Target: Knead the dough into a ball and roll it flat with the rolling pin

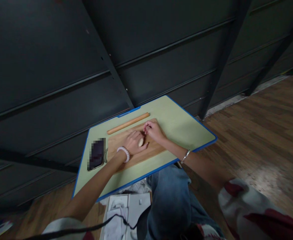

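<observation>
A pale, oval lump that looks like dough (141, 142) sits between the thumb and fingers of my left hand (133, 141), just above the wooden board (116, 143). The left fingers curl over, with the thumb stretched along the near side of the lump. Close by on the right, my right hand (153, 130) hovers over the board's far right part. Its fingers are bent in and pinched together; whatever is between them is too small to make out. A wooden rolling pin (128, 123) lies behind the board.
The board rests on a pale green folding table (184, 123) with a blue rim. A phone (97, 154) lies at the table's left, beside a thin ring-like object (105, 155). Dark metal panels (161, 40) stand behind. Below are my knees and a white box (126, 206).
</observation>
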A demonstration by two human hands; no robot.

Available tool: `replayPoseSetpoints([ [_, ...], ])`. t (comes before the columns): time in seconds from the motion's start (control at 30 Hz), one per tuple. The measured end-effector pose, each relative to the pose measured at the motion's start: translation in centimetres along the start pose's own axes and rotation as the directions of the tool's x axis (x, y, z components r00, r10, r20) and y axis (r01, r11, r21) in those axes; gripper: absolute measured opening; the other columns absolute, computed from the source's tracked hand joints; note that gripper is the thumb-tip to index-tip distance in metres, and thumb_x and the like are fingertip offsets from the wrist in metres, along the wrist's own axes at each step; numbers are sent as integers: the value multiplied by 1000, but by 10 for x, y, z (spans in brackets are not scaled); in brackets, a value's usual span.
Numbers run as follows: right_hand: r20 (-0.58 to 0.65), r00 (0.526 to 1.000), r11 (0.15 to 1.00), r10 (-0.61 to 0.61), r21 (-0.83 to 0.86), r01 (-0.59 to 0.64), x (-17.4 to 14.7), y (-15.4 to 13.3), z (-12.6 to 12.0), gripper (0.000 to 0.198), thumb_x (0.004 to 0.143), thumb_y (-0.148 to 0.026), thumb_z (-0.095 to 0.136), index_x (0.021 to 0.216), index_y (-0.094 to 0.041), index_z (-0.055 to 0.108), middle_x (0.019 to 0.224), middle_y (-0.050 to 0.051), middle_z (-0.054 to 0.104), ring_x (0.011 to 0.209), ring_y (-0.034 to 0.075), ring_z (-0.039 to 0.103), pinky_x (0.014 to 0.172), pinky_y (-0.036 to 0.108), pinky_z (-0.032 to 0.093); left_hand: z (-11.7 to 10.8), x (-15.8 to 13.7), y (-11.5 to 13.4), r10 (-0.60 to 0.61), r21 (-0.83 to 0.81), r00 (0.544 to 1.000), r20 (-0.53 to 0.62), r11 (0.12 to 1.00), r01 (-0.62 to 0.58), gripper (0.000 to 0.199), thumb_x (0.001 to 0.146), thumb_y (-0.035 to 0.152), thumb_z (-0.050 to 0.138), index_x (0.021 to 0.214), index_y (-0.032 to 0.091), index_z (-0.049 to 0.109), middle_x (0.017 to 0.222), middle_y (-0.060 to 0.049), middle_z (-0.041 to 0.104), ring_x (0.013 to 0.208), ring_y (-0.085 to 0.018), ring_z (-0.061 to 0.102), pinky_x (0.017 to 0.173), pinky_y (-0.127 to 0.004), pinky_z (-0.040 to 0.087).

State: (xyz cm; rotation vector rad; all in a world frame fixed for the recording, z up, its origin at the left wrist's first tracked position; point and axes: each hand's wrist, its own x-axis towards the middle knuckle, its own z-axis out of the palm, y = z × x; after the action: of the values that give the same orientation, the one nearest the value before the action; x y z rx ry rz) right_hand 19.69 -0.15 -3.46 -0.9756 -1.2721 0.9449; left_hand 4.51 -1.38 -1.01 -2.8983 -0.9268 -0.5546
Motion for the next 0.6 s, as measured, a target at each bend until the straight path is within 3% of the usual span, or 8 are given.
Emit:
replayPoseSetpoints([
  [0.2, -12, 998, 998, 55, 40, -54, -2, -4, 2, 17, 72, -10, 38, 63, -20, 49, 60, -3, 53, 51, 10, 50, 51, 23, 41, 8, 6, -7, -83, -8, 995, -58, 997, 83, 21, 77, 37, 53, 74, 19, 63, 79, -9, 63, 76, -21, 59, 73, -33, 46],
  [0.33, -4, 999, 999, 34, 20, -34, -1, -2, 2, 18, 71, -10, 39, 62, -20, 50, 59, -3, 53, 52, 11, 50, 51, 23, 40, 14, 15, -8, -230, -23, 971, -62, 973, 229, 22, 77, 35, 51, 68, 19, 63, 71, -7, 63, 67, -18, 58, 66, -28, 43],
  [0.47, -92, 996, 1000, -16, -2, 16, 2, 0, 0, 18, 71, -11, 38, 62, -19, 52, 60, -2, 55, 57, 13, 53, 57, 25, 43, 14, 28, -9, -478, -119, 877, -46, 874, 470, 28, 75, 40, 52, 57, 19, 58, 54, -1, 55, 50, -13, 48, 52, -25, 35],
  [0.6, -183, 983, 1000, 22, -15, -26, 4, 3, -1, 17, 74, -11, 37, 67, -19, 51, 65, -2, 56, 63, 12, 55, 61, 25, 43, 10, 34, -11, -663, -422, 749, -21, 685, 594, 29, 66, 40, 59, 50, 18, 48, 49, 2, 48, 46, -10, 41, 47, -23, 30],
])
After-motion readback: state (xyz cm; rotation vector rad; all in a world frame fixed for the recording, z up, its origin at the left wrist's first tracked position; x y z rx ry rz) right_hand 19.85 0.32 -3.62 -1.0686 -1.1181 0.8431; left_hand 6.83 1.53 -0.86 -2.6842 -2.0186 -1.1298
